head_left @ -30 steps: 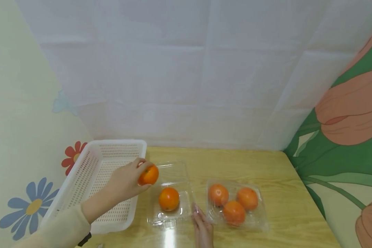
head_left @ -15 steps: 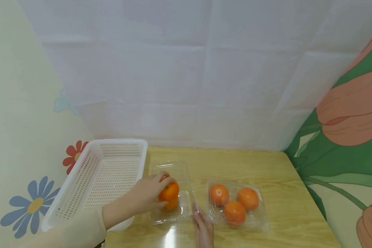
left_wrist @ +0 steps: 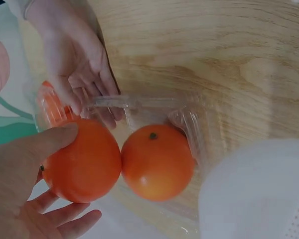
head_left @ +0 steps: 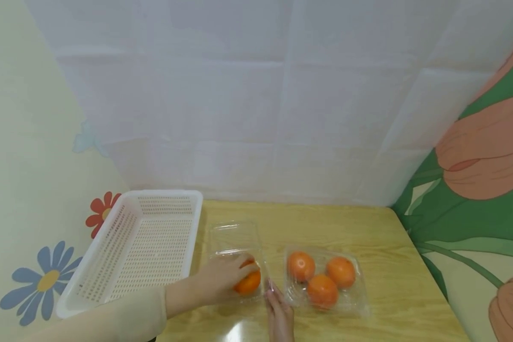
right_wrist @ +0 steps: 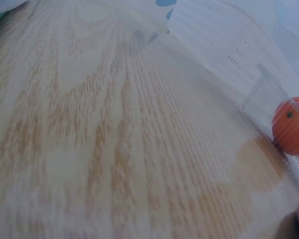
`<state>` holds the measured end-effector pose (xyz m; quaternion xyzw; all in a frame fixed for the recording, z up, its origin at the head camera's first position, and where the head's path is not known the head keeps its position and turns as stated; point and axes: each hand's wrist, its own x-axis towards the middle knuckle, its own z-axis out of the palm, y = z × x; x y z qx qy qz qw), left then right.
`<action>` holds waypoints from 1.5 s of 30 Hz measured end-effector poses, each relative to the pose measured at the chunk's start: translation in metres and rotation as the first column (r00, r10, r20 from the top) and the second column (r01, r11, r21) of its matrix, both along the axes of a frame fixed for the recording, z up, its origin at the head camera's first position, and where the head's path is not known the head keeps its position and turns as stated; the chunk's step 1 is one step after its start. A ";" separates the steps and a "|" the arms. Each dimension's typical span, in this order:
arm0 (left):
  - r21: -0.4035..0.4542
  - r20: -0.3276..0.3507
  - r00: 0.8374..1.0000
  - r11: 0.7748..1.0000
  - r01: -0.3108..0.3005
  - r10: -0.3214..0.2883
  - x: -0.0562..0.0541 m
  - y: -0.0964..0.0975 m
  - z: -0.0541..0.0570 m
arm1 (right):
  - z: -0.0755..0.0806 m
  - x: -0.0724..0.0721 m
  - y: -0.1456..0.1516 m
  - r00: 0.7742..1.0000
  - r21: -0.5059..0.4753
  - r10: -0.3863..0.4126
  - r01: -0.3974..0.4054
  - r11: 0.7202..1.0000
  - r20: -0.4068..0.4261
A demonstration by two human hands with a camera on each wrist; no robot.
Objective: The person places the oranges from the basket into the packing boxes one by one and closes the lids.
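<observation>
My left hand (head_left: 222,275) holds an orange (head_left: 249,280) low in a clear plastic clamshell box (head_left: 235,240) whose lid lies folded back. In the left wrist view, the thumb rests on top of the held orange (left_wrist: 84,162), with the fingers beneath. A second orange (left_wrist: 157,162), green stem mark upward, touches its side in the box; the head view hides this one behind the left hand. My right hand (head_left: 279,311) is at the box's near right edge, thumb and fingers about the plastic corner. Only one orange (right_wrist: 291,127) shows clearly in the right wrist view.
A white perforated basket (head_left: 194,228) stands on the left. Close to the right hand lies another clear clamshell box (head_left: 355,297) containing three oranges (head_left: 323,290). The wooden table (head_left: 389,266) meets a white-covered wall at the back.
From near the basket's right rim, the left hand has carried its orange right and down into the clear box, beside the other orange. The right hand has stayed at the box's edge.
</observation>
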<state>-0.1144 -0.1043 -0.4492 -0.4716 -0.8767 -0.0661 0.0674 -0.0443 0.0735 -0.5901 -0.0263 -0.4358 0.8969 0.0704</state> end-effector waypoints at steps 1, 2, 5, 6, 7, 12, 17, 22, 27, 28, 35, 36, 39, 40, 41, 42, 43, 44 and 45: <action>-0.009 0.011 1.000 1.000 0.015 -0.015 0.000 0.002 0.000 | -0.001 0.000 0.000 1.000 -0.002 -0.003 0.003 1.000 -0.003; -0.019 0.021 0.999 0.999 0.030 -0.029 0.000 0.003 0.000 | -0.002 -0.001 0.000 1.000 -0.010 -0.006 0.006 1.000 -0.014; -0.053 0.058 0.997 0.997 0.061 -0.058 0.000 0.007 -0.001 | -0.007 -0.003 0.000 0.998 -0.044 -0.007 0.004 0.999 -0.063; -0.059 0.068 0.996 0.996 0.067 -0.063 0.000 0.009 -0.002 | -0.007 -0.003 0.000 0.998 -0.048 -0.011 0.008 0.999 -0.062; -0.065 0.075 0.995 0.995 0.070 -0.065 0.000 0.010 -0.002 | -0.007 -0.003 0.000 0.999 -0.038 -0.012 0.011 0.999 -0.043; -0.083 0.054 0.996 0.994 0.075 -0.071 -0.002 0.017 -0.006 | 0.002 -0.001 -0.001 0.984 0.050 -0.045 0.037 0.998 0.172; -0.135 0.000 0.998 0.989 0.061 -0.061 -0.007 0.024 -0.011 | 0.009 -0.003 -0.002 0.952 0.093 -0.066 0.040 0.995 0.298; -0.166 -0.019 0.998 0.985 0.054 -0.058 -0.012 0.025 -0.013 | 0.009 -0.003 -0.001 0.953 0.109 -0.059 0.028 0.994 0.298; -0.192 -0.013 0.999 0.980 0.044 -0.047 -0.013 0.024 -0.014 | 0.010 -0.001 -0.001 0.960 0.078 -0.063 0.043 0.996 0.274; -0.200 -0.012 0.999 0.979 0.040 -0.043 -0.013 0.024 -0.014 | 0.011 -0.001 -0.002 0.961 0.075 -0.064 0.045 0.996 0.269; -0.237 -0.040 0.998 0.971 0.027 -0.038 -0.014 0.027 -0.011 | 0.011 -0.002 -0.002 0.965 0.106 -0.062 0.036 0.994 0.254; -0.238 -0.039 0.999 0.971 0.027 -0.038 -0.015 0.028 -0.010 | 0.012 -0.002 -0.002 0.964 0.109 -0.060 0.033 0.994 0.258; -0.231 -0.028 0.999 0.973 0.025 -0.032 -0.016 0.029 -0.011 | 0.013 -0.002 -0.002 0.963 0.116 -0.058 0.028 0.993 0.265; -0.224 -0.020 0.999 0.974 0.024 -0.029 -0.016 0.029 -0.011 | 0.014 -0.001 -0.002 0.962 0.115 -0.058 0.028 0.993 0.268; -0.215 -0.016 0.999 0.976 0.024 -0.028 -0.016 0.030 -0.011 | 0.013 -0.001 -0.002 0.962 0.113 -0.059 0.029 0.993 0.267; -0.204 -0.008 1.000 0.979 0.025 -0.028 -0.016 0.031 -0.010 | 0.013 -0.001 -0.002 0.961 0.109 -0.060 0.031 0.994 0.269; -0.189 -0.001 1.000 0.982 0.024 -0.025 -0.016 0.032 -0.009 | 0.013 -0.001 -0.002 0.962 0.109 -0.062 0.035 0.993 0.265; -0.178 0.000 1.000 0.984 0.024 -0.024 -0.016 0.033 -0.008 | 0.013 -0.001 -0.002 0.963 0.104 -0.062 0.036 0.994 0.264; -0.169 -0.001 1.000 0.985 0.019 -0.020 -0.017 0.034 -0.007 | 0.013 -0.001 -0.002 0.964 0.101 -0.064 0.039 0.994 0.260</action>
